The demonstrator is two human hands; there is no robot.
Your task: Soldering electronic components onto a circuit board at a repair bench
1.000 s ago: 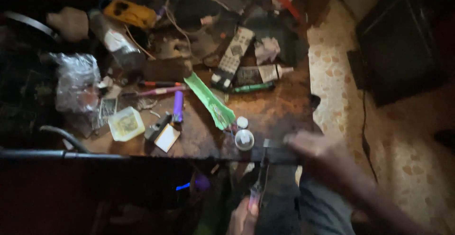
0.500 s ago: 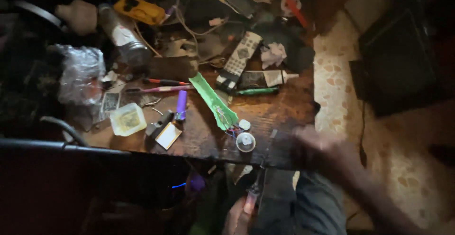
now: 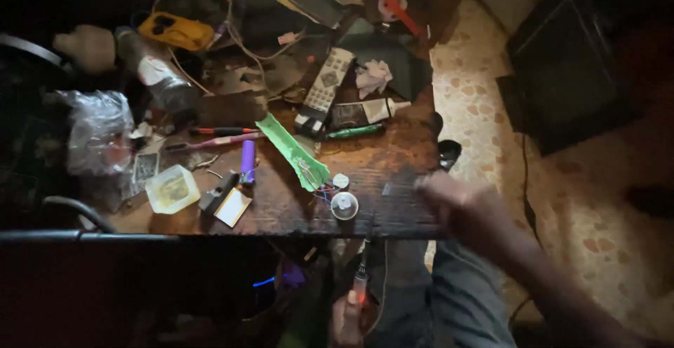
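Note:
My right hand [image 3: 460, 204] is blurred at the front right corner of the worn wooden table [image 3: 393, 162], fingers over the edge; whether it holds anything is unclear. Just left of it lie a small round white part [image 3: 344, 206] with thin coloured wires and a smaller white disc [image 3: 340, 180]. Below the table edge, over my lap, my left hand [image 3: 346, 318] grips a thin pen-like tool [image 3: 361, 278] pointing up towards the table. A green strip [image 3: 291, 150] lies diagonally near the table's middle.
The table is crowded: a grey remote [image 3: 324, 89], a green pen [image 3: 354, 132], a purple lighter [image 3: 247, 162], a small clear box [image 3: 170, 189], a plastic bag [image 3: 98, 137], a yellow device [image 3: 175, 32] and cables. Patterned floor [image 3: 484, 130] and a dark box [image 3: 569, 74] lie to the right.
My right hand has shifted a little left and forward onto the table's front right corner. My left hand stays below the edge with the tool. The view tilted slightly.

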